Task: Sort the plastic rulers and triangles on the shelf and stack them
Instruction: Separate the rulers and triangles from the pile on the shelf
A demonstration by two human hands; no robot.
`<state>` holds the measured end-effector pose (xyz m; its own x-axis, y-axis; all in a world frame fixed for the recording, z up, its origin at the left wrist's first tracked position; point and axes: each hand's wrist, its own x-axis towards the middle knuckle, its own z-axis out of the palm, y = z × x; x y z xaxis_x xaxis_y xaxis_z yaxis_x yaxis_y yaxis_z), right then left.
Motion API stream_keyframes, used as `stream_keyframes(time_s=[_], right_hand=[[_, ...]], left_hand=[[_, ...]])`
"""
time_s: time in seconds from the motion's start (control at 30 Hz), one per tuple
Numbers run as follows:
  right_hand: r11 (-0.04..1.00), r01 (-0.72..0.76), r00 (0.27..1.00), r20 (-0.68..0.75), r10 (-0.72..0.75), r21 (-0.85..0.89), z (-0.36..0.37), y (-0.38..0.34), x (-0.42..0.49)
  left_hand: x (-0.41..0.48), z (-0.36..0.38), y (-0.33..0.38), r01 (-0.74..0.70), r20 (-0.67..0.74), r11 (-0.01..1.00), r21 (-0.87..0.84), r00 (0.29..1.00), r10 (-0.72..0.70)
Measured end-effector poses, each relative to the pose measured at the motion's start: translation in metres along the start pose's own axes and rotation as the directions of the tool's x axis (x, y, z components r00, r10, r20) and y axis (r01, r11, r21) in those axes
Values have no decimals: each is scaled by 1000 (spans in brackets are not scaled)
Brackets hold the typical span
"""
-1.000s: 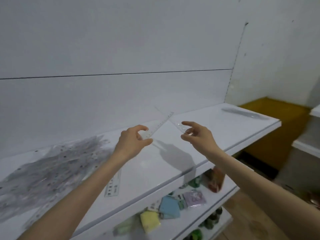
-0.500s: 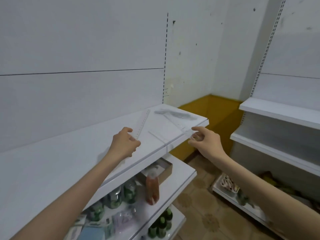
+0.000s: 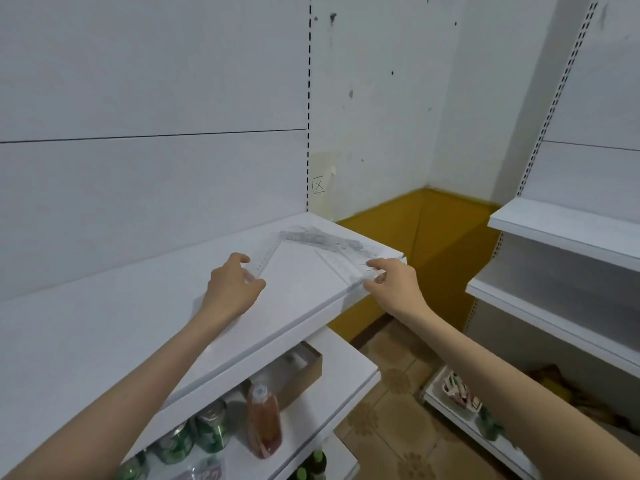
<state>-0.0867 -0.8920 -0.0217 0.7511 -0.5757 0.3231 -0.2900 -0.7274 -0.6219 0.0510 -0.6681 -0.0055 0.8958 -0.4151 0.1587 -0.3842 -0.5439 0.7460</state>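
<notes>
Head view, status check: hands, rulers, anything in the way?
Left hand holds clear ruler. Right hand pinches second clear piece. Pile at shelf end, nothing between.

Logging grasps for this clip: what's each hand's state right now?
Left hand: grips a clear ruler.
Right hand: pinches a clear plastic piece, type unclear.

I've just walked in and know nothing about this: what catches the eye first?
Two bare hands over the white shelf: the left hand pinches a clear ruler, the right hand holds another clear piece. Beyond them, a greyish pile of rulers lies at the shelf's far corner.
</notes>
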Motion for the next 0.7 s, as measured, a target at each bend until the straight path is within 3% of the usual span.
stream_keyframes(time_s=[0.23, 0.37, 0.5, 0.57, 0.7], right_hand=[[969, 219, 971, 126, -205, -118, 50, 2, 98], [925, 300, 937, 253, -241, -232, 75, 12, 128], [855, 375, 923, 230, -308, -359, 87, 22, 142], [877, 383, 922, 187, -340, -289, 84, 19, 146], [969, 200, 954, 197, -226, 147, 74, -18, 148]], left_hand=[[73, 9, -3, 38, -83, 999, -7, 996, -38], [99, 20, -5, 69, -89, 998, -10, 994, -69], [110, 27, -5, 107, -97, 994, -10, 989, -107], [111, 31, -2, 115, -99, 993, -1, 988, -115], [108, 49, 19, 61, -74, 998, -15, 995, -62]])
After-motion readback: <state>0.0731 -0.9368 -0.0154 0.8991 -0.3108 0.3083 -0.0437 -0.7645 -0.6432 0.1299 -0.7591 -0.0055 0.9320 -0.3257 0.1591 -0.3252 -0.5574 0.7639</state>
